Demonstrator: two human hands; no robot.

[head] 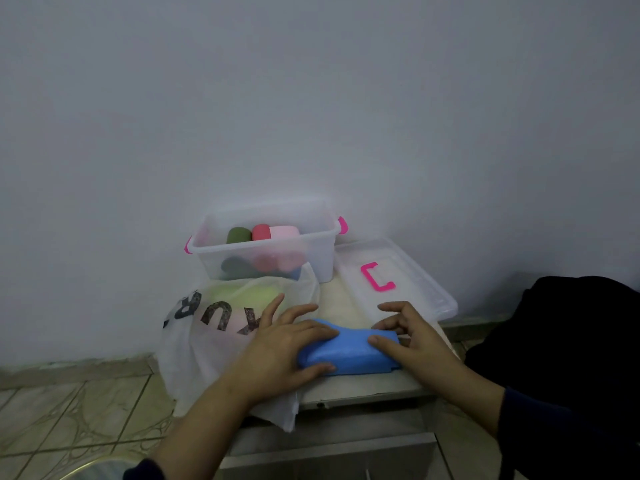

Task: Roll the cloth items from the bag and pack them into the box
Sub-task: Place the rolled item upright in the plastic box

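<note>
Head view — small table (349, 388), tiled floor (69, 407)

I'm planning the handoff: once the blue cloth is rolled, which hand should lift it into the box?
Probably the left hand. It grips the blue cloth from the bag's side, and the box stands behind it. The right hand sits nearer the lid.

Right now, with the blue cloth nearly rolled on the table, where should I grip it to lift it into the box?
Grip the blue cloth roll across its middle from above, thumb on the near side and fingers on the far side. It lies sideways, and its loose flap seems to sit at the near right corner, so a hold around the middle should keep it wound. The box stands open behind.
</note>
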